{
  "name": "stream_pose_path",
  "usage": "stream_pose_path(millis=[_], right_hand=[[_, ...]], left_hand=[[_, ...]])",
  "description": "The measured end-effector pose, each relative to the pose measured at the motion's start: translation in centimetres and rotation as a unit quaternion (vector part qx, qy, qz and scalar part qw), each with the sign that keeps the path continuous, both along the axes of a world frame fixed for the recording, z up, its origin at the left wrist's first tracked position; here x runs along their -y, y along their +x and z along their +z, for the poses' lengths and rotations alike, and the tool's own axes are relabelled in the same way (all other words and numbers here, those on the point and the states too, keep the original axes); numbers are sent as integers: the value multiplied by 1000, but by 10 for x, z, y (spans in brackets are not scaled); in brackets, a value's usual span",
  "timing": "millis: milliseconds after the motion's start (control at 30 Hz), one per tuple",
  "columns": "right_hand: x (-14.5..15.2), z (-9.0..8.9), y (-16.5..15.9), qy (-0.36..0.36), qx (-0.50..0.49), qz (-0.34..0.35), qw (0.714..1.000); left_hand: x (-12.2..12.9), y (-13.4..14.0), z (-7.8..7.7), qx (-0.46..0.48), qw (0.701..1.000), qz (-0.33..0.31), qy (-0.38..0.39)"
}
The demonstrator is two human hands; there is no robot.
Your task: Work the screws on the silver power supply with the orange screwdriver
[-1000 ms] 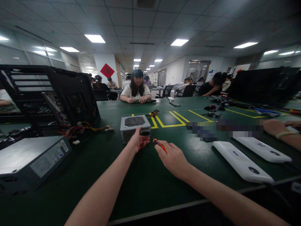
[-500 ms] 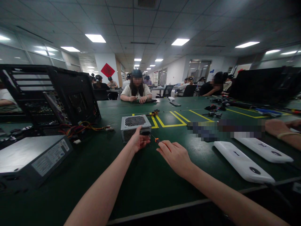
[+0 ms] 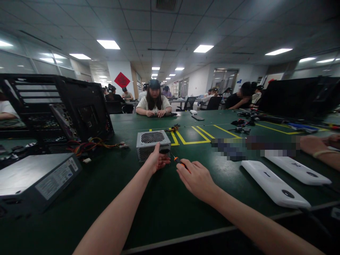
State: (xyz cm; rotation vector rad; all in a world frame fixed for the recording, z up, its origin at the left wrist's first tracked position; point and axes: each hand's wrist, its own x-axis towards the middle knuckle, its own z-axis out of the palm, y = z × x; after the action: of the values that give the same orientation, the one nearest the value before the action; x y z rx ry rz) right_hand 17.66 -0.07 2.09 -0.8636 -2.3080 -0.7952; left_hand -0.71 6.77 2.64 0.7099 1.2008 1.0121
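Observation:
The grey metal power supply unit (image 3: 152,138), with a honeycomb vent on top, stands on the green table in front of me. My left hand (image 3: 158,160) lies against its near side, thumb up along the edge and fingers loosely bent and apart, palm visible; contact behind the hand is hidden. A screwdriver (image 3: 178,161) with an orange and black handle is in my right hand (image 3: 196,177), fingers wrapped round it. Its thin shaft slants up left toward the dark socket area at the unit's right end. Whether the tip touches anything is too small to tell.
A larger power supply (image 3: 34,177) sits at left, before an open black computer case (image 3: 87,109) and bundled wires (image 3: 92,143). Two white devices (image 3: 273,182) lie right, near a co-worker's hand (image 3: 313,145). Another person (image 3: 154,101) sits opposite. Yellow tape (image 3: 196,142) marks the table.
The screwdriver has shifted slightly left and more of its handle shows in front of my right hand, whose grip looks a little changed. My left hand and the power supply stay nearly in place.

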Motion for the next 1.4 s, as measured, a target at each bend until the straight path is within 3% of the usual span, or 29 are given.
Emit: stream_pose_path(millis=[300,567,833,1033,1233,1400], right_hand=[[-1,0,0,2,-46,8,999],[-2,-3,-4,-6,22,61,998],[-3,-3,1,-14,28,34,999],[-3,1,3,1,-12,42,999],[1,5,8,-13,-54,80,995],[2,7,8,-11,-63,104,992]], left_hand=[[-2,-4,-2,-33,999,9,5],[0,-2,-2,13,1000,4,15],[4,-5,-4,-62,997,-9,53],[8,-15,-10,-224,963,-75,129],[6,-18,-18,-282,933,-98,202],[7,-13,-23,-313,910,-78,258]])
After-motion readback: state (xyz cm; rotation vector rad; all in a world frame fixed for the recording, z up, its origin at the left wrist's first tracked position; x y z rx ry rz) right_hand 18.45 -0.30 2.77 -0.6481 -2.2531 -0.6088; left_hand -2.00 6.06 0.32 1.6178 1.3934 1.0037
